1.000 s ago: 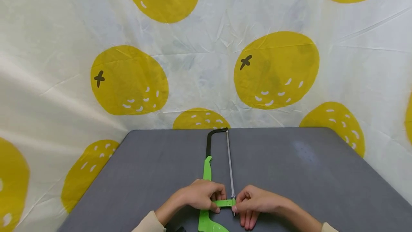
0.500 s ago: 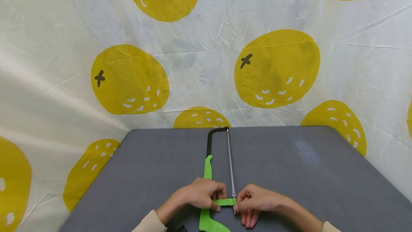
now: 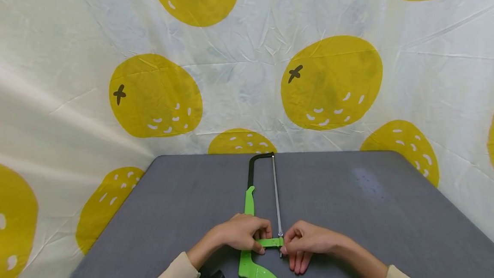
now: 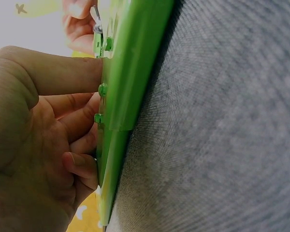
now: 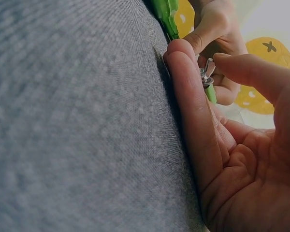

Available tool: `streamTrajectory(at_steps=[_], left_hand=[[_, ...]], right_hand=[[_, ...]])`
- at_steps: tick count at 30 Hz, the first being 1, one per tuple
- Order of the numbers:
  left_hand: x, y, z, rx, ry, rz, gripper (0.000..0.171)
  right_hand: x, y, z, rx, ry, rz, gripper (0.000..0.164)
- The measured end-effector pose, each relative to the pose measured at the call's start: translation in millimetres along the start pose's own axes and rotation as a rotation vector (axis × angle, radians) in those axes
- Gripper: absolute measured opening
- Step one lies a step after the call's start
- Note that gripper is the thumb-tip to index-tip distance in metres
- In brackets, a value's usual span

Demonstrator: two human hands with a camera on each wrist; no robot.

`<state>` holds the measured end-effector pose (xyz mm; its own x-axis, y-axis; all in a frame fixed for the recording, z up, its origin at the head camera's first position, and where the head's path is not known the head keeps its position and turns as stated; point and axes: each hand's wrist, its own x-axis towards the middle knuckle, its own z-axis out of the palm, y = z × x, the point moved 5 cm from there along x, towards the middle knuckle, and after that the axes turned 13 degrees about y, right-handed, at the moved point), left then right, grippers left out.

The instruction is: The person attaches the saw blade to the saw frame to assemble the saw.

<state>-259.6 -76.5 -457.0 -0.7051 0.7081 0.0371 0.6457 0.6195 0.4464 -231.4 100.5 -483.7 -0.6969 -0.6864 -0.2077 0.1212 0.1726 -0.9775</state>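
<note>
A hacksaw [image 3: 249,203] with a green handle and black front frame lies flat on the grey table, its front end pointing away from me. Its silvery blade [image 3: 276,196] runs along the right side. My left hand [image 3: 241,231] reaches over the frame and holds the green part, thumb and fingers about the short crosspiece [image 3: 270,242]. At the blade's near end, my right hand [image 3: 310,241] has thumb and forefinger at a small metal wing nut [image 5: 207,75]. In the right wrist view the thumb tip meets one wing, while other fingers rest along the table.
The grey table [image 3: 185,196] reaches back to a pale curtain [image 3: 239,89] printed with yellow fruit, which also hangs along the left and right sides. A small dark object [image 3: 217,274] shows at the bottom edge, beside the left sleeve.
Very little differs. The head view has shifted slightly, and the right thumb and forefinger move minutely at the wing nut. The hacksaw and left hand stay in place.
</note>
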Motion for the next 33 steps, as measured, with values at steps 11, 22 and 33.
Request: streamTrajectory(at_steps=[11, 22, 33], left_hand=[[-0.8, -0.8, 0.3, -0.002, 0.002, 0.008, 0.022], [-3.8, -3.2, 2.4, 0.012, -0.003, -0.003, 0.023], [-2.8, -4.6, 3.8, 0.013, -0.009, -0.003, 0.022]], right_hand=[[-0.2, 0.9, 0.1, 0.004, -0.016, -0.008, 0.020], [0.4, 2.8, 2.4, 0.000, -0.027, -0.002, 0.019], [1.0, 4.9, 3.8, -0.007, -0.006, -0.037, 0.037]])
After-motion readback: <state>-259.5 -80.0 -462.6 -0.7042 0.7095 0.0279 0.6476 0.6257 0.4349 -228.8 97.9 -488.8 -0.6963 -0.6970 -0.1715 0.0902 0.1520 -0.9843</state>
